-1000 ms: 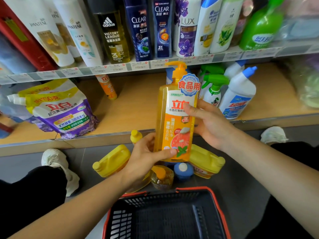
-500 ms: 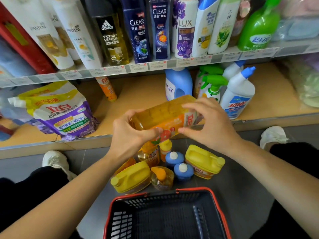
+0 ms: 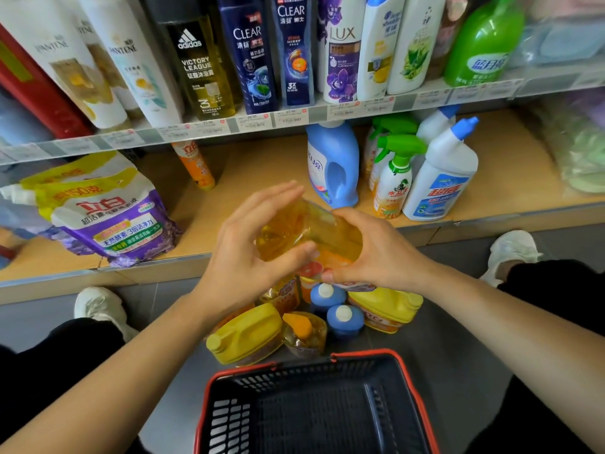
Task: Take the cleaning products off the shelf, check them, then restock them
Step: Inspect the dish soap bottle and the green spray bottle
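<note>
An orange dish-soap bottle point(image 3: 304, 231) is tipped over, its base turned up toward me, in front of the lower wooden shelf point(image 3: 262, 178). My left hand point(image 3: 252, 253) grips its left side with the fingers spread. Its right side is wrapped by my right hand point(image 3: 370, 253). Below the hands, on the grey floor, stand several products: a yellow jug point(image 3: 245, 335), another yellow jug point(image 3: 389, 309), two blue-capped bottles point(image 3: 337, 309) and a small orange pump bottle point(image 3: 302, 332).
A black basket with a red rim point(image 3: 314, 404) sits on the floor nearest me. On the lower shelf are a purple detergent bag point(image 3: 108, 217), a blue jug point(image 3: 332, 165), green spray bottles point(image 3: 393, 178) and a white toilet cleaner point(image 3: 442, 178). Shampoo bottles line the upper shelf point(image 3: 294, 116).
The orange bottle went from upright, label facing me, to tipped over with its base toward me. Both hands dropped lower and shifted their grip around it.
</note>
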The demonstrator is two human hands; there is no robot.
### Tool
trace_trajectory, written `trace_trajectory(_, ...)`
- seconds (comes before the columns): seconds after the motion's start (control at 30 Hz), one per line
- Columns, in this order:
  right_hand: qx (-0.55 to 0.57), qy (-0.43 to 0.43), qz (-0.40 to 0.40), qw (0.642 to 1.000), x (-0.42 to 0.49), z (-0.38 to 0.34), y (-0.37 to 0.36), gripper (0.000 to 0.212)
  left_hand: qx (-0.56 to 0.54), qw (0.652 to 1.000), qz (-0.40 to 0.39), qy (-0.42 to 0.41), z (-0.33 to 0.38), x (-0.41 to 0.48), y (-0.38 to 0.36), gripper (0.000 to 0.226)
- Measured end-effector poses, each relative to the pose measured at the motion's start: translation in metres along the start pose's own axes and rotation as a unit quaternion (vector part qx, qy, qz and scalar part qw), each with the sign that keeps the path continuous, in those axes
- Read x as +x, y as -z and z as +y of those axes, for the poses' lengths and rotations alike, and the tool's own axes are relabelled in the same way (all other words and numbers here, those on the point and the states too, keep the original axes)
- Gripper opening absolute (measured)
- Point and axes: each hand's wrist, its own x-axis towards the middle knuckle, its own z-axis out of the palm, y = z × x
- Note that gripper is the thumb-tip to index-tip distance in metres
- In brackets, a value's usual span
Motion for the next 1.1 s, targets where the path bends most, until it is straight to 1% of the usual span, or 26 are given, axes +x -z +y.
trace_trajectory(0.07, 0.029, -0.016, 0.020, 0.999, 0.001, 0.001, -0.002, 0.080, 0.009, 1.000, 0.004, -0.020, -0.003, -0.001, 0.004, 0.050)
trace_trajectory(0.13, 0.037, -0.027, 0.043, 0.998, 0.003, 0.000, -0.003, 0.081, 0.018, 0.999, -0.007, -0.045, -0.005, -0.006, 0.002, 0.044)
trace_trajectory(0.23, 0.047, -0.029, 0.062, 0.997, 0.004, -0.003, -0.007, 0.078, 0.030, 0.997, 0.000, -0.076, -0.005, -0.014, -0.007, 0.044)
trace_trajectory(0.33, 0.058, -0.029, 0.063, 0.996, 0.003, -0.007, -0.012, 0.076, 0.049, 0.992, 0.013, -0.113, -0.007, -0.015, -0.011, 0.041)
trace_trajectory(0.43, 0.060, -0.027, 0.061, 0.996, 0.003, -0.010, -0.014, 0.076, 0.081, 0.987, -0.007, -0.136, -0.013, -0.013, -0.007, 0.042)
trace_trajectory(0.53, 0.068, -0.019, 0.062, 0.996, 0.003, -0.010, -0.016, 0.076, 0.122, 0.986, -0.012, -0.111, -0.018, -0.010, 0.000, 0.042)
trace_trajectory(0.6, 0.078, -0.018, 0.069, 0.994, 0.002, -0.010, -0.017, 0.074, 0.126, 0.989, 0.001, -0.079, -0.019, -0.009, 0.001, 0.042)
trace_trajectory(0.7, 0.091, -0.023, 0.083, 0.992, 0.002, -0.010, -0.016, 0.074, 0.099, 0.994, 0.040, -0.012, -0.018, -0.009, 0.002, 0.043)
trace_trajectory(0.77, 0.092, -0.023, 0.089, 0.991, 0.003, -0.010, -0.015, 0.075, 0.077, 0.995, 0.068, 0.015, -0.016, -0.009, 0.002, 0.043)
trace_trajectory(0.87, 0.095, -0.023, 0.093, 0.991, 0.003, -0.009, -0.015, 0.079, -0.004, 0.993, 0.106, 0.045, -0.012, -0.009, -0.002, 0.039)
trace_trajectory(0.97, 0.114, -0.024, 0.096, 0.989, 0.003, -0.008, -0.016, 0.081, -0.033, 0.993, 0.114, 0.024, -0.010, -0.010, -0.007, 0.036)
trace_trajectory(1.1, 0.138, -0.020, 0.096, 0.986, 0.003, -0.006, -0.016, 0.073, -0.030, 0.995, 0.089, -0.020, -0.014, -0.010, -0.007, 0.035)
